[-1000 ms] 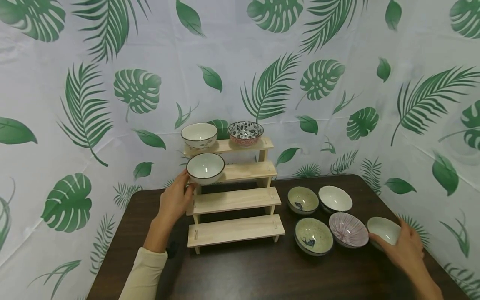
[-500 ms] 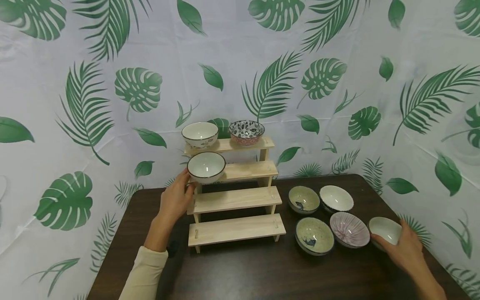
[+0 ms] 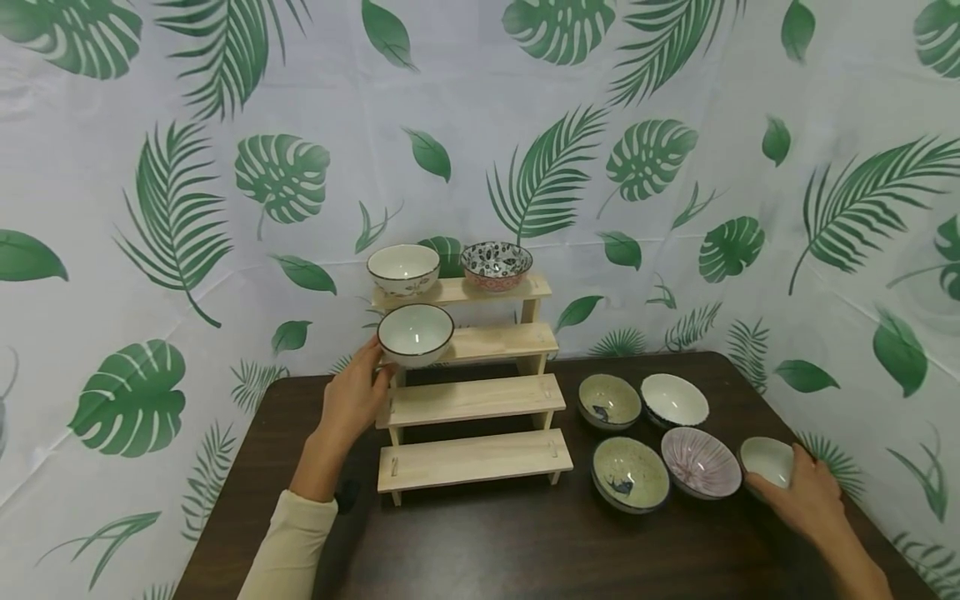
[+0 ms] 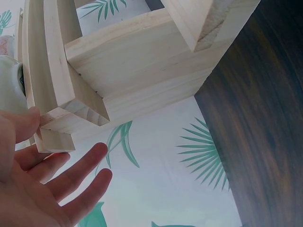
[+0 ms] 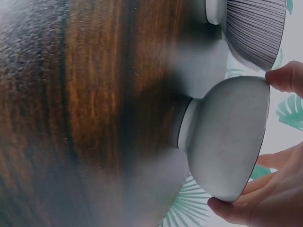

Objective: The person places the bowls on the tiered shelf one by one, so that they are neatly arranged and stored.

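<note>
In the head view, a white bowl with a dark rim (image 3: 416,330) sits at the left of the second-highest tier of a wooden stepped stand (image 3: 472,400). My left hand (image 3: 352,396) touches its left side. In the left wrist view, the thumb (image 4: 26,124) lies by the bowl and plank end while the other fingers spread out straight. At the far right, my right hand (image 3: 810,496) pinches a plain pale bowl (image 5: 229,137) across its rim, thumb on one side and fingers on the other. That bowl's foot is at the dark table; contact is hard to tell.
Two patterned bowls, one cream (image 3: 403,268) and one black-and-red (image 3: 497,265), occupy the top tier. Right of the stand are two green bowls (image 3: 632,473), a white bowl (image 3: 675,400) and a pink streaked bowl (image 3: 701,462). A leaf-print cloth (image 3: 465,125) hangs behind.
The head view has shifted slightly. My left hand keeps its place by the dark-rimmed bowl. My right fingers cover a little more of the pale bowl than before.
</note>
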{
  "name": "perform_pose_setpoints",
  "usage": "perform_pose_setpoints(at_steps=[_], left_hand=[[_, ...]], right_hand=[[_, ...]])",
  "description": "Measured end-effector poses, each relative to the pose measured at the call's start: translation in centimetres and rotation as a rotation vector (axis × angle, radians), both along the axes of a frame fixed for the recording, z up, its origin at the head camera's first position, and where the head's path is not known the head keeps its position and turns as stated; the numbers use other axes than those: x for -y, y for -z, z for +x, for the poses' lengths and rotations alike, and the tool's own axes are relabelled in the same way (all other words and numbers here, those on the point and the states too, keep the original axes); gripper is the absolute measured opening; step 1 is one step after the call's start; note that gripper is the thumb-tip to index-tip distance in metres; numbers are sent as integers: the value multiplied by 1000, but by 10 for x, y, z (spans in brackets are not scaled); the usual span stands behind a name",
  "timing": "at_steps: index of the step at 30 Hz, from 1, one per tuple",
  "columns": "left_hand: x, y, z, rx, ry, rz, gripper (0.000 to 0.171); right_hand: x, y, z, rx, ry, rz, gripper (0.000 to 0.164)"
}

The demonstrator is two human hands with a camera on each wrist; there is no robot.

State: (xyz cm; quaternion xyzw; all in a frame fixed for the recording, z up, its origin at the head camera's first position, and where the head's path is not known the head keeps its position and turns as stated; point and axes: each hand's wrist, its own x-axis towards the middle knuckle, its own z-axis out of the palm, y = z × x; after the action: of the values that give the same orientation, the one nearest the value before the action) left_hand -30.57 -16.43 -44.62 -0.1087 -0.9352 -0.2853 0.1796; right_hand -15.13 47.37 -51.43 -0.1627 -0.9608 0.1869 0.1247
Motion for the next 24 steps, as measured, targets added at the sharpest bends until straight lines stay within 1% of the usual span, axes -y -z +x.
perform_pose_setpoints(at_steps=[3, 10, 15, 19, 24], left_hand=[[0, 0, 1, -2, 1, -1, 49], [0, -1, 1, -1, 3, -2, 49], [0, 0, 0, -4, 1, 0, 48], [0, 0, 0, -4, -1, 4, 47], [0, 1, 0, -9, -1, 0, 48]], right_hand=[[0, -1, 0, 5, -5, 2, 93], [-1, 3, -2, 7, -3, 58, 95], [-4, 8, -3, -55, -8, 84, 95], [-7, 11, -3, -70, -14, 82, 96], [-8, 14, -2, -69, -5, 52, 97]])
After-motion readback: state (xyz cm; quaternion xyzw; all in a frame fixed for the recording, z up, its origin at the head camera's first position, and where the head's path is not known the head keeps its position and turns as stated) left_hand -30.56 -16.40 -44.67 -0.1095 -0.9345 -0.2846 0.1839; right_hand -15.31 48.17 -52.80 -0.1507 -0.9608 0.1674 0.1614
